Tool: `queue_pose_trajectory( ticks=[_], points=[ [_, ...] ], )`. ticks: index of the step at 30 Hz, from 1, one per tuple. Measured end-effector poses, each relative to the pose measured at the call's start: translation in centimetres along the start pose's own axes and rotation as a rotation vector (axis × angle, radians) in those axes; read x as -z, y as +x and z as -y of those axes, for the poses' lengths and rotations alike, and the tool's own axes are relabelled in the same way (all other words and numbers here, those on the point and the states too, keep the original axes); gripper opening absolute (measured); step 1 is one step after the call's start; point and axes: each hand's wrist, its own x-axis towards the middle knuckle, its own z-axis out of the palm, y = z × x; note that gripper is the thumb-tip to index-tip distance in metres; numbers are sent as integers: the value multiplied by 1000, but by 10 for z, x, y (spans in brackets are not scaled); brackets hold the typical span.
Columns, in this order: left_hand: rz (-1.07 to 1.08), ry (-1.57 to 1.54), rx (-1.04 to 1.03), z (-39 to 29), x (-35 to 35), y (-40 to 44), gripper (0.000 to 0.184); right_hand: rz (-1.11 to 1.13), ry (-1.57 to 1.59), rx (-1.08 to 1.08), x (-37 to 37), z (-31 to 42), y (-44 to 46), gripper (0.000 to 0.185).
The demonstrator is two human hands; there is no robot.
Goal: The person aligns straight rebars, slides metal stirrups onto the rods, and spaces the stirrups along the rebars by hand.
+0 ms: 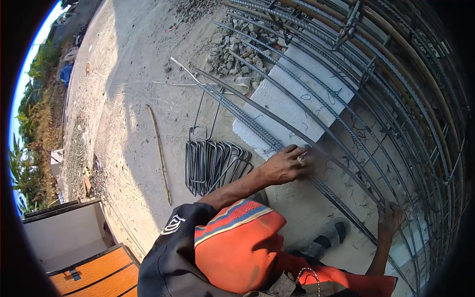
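My left hand (286, 166), with a ring on one finger, is closed over long steel rebar (250, 123) that slants across the view. Its fingertips are partly blurred, so how many bars they hold is unclear. Further right, my right hand (390, 217) curls round a long, thinner-looking bar (267, 113) near its lower right stretch. Under the bars lies a white block (284, 96). Left of my left forearm sits a pile of bent steel stirrups (210, 166), with one or two leaning above it.
A dense rebar cage (396, 69) curves along the right side. Gravel (232, 52) is heaped behind the white block. A stick (159, 156) lies on the concrete ground. An orange panel (96, 277) stands at lower left. A sandalled foot (332, 232) is below the bars.
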Motion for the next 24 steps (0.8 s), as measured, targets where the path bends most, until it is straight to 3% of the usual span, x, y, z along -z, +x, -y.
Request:
queue_pose_trajectory(
  ticks=[3,5,6,8,10,11,12,14,15,16,17,18,21,22,24],
  points=[
    [-72,-5,2,8,6,-11,46,-16,84,-100,1,20,1,56],
    [-150,-61,90,14,26,-10,59,12,242,-173,7,28,8,51],
    [-203,-182,185,20,39,-14,73,-70,239,-101,9,30,11,46],
    [-512,-110,401,41,56,-25,50,-237,239,50,8,30,24,38],
    [-750,83,807,74,72,-25,26,-262,47,-131,2,24,39,33],
    [-885,-6,881,101,81,-23,23,-267,-54,-217,0,19,48,32],
    [-937,-259,1093,119,100,-11,25,-253,-62,-166,1,13,59,31],
    [-826,62,986,194,106,-5,36,-220,-75,-77,8,5,77,29],
    [-634,320,955,221,110,4,37,-126,-47,-158,12,4,84,27],
    [-546,276,920,249,111,15,35,-42,-22,-244,16,4,91,26],
    [-437,345,720,287,106,14,36,49,2,-329,18,3,93,24],
    [-302,523,645,303,103,20,39,70,5,-307,15,-5,91,22],
    [69,459,725,337,115,41,44,84,19,-235,13,-17,80,20],
    [107,299,848,342,117,48,48,111,17,-205,15,-20,75,19],
    [177,208,748,341,121,56,50,164,14,-130,18,-26,66,17]
  ],
)
